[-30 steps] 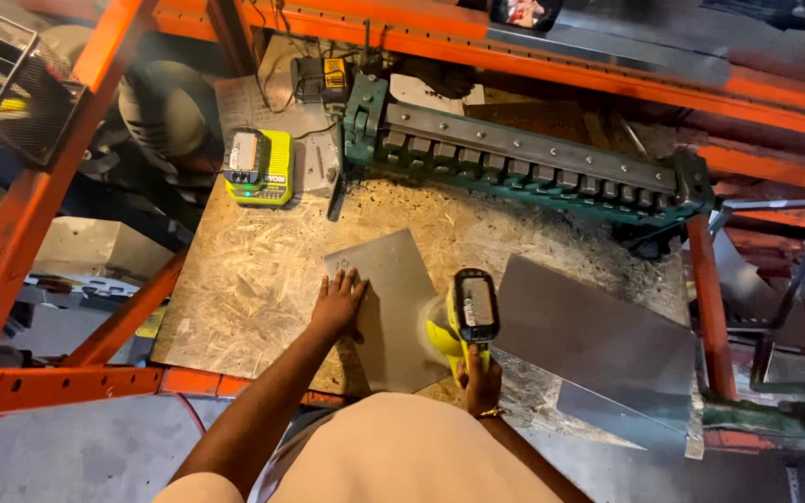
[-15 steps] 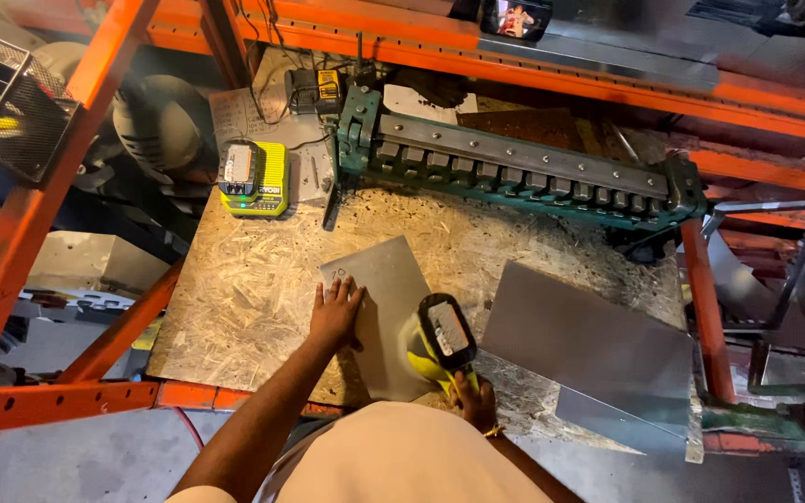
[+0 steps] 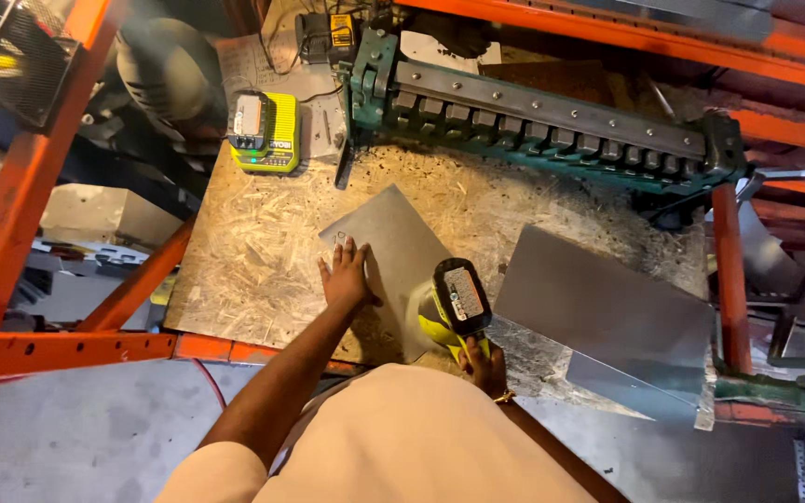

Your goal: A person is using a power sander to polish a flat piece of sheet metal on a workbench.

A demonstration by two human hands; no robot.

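Drill (image 3: 455, 303) tilted left | left hand (image 3: 347, 277) flat on sheet (image 3: 393, 251) | right hand (image 3: 484, 361) grips drill

head | steep downward look | near | over workbench (image 3: 263, 242)

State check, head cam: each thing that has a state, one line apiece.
left hand: flat, palm down on the small metal sheet
small metal sheet: lying flat on the workbench, pinned by the hand
right hand: closed around the cordless power tool's grip
cordless power tool: held over the sheet's right edge; running or not, cannot tell
large metal sheet: lying loose, untouched
battery charger: battery seated in it
green sheet-metal brake: untouched
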